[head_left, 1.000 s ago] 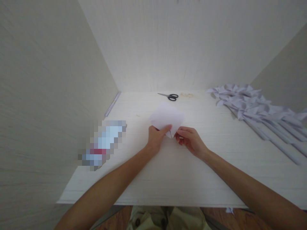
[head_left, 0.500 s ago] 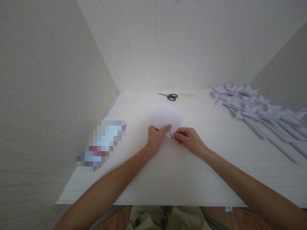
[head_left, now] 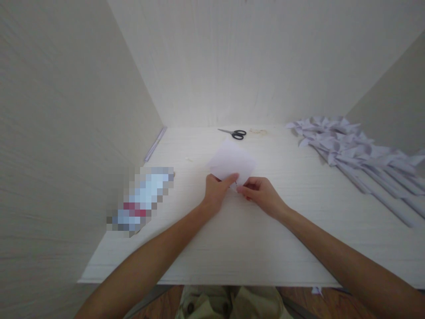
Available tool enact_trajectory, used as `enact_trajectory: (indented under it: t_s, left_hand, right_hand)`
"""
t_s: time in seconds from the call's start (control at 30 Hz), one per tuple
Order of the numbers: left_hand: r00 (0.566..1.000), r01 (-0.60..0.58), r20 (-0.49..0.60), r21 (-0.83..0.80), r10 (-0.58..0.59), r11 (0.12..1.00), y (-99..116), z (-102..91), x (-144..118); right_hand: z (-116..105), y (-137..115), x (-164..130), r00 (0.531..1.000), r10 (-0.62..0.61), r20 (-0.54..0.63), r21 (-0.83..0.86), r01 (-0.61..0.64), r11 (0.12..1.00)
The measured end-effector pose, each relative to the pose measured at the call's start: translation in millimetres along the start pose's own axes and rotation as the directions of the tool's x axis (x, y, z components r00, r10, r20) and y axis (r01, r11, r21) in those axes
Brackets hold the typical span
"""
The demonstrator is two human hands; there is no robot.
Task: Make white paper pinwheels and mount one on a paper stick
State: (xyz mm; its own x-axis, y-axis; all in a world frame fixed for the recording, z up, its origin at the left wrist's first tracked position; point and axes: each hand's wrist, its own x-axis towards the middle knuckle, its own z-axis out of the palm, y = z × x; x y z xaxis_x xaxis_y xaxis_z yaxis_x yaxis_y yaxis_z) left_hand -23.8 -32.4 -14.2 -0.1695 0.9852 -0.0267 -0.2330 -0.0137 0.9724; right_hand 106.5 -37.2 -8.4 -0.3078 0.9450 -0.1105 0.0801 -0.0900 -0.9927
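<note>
A white sheet of paper (head_left: pixel 232 160) is held up over the middle of the table, one corner toward me. My left hand (head_left: pixel 217 189) grips its near left part, thumb on top and fingers underneath. At the near corner, my right hand (head_left: pixel 257 191) pinches the paper between thumb and fingertips. A dark slit shows between the thumbs there; whether it is a cut or a gap cannot be made out. Beyond the paper lie scissors (head_left: pixel 236 134) with black handles, apart from both hands.
Several white paper pinwheels on rolled paper sticks (head_left: pixel 352 150) are heaped at the right. Thin paper rolls (head_left: pixel 155 144) lie along the left wall, near a blurred-out package (head_left: pixel 146 195). A small tan scrap (head_left: pixel 258 131) lies by the scissors. Walls stand left, right and behind.
My right fingertips have shifted slightly left, toward my left thumb, and the dark gap at the paper's near corner has narrowed. The paper has tilted a little; other things stay put.
</note>
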Motion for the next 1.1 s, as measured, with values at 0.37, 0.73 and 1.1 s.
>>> enact_trajectory:
  t_s: [0.37,0.73,1.1]
  left_hand:
    - [0.999,0.018,0.046,0.043,-0.02,0.999,0.7,1.3,-2.3]
    - [1.0,0.028,0.003,0.002,-0.028,1.0,-4.7,-2.0,2.1]
    - [1.0,0.01,0.027,-0.003,-0.01,1.0,-5.8,-2.4,3.2]
  right_hand:
    - [3.9,-0.4,-2.2,0.998,-0.063,-0.018,-0.04,0.062,0.997]
    - [5.3,-3.9,-5.0,0.997,-0.046,-0.059,-0.023,0.045,0.999]
    - [4.6,0.1,-3.1,0.993,-0.091,-0.078,-0.055,0.087,0.995]
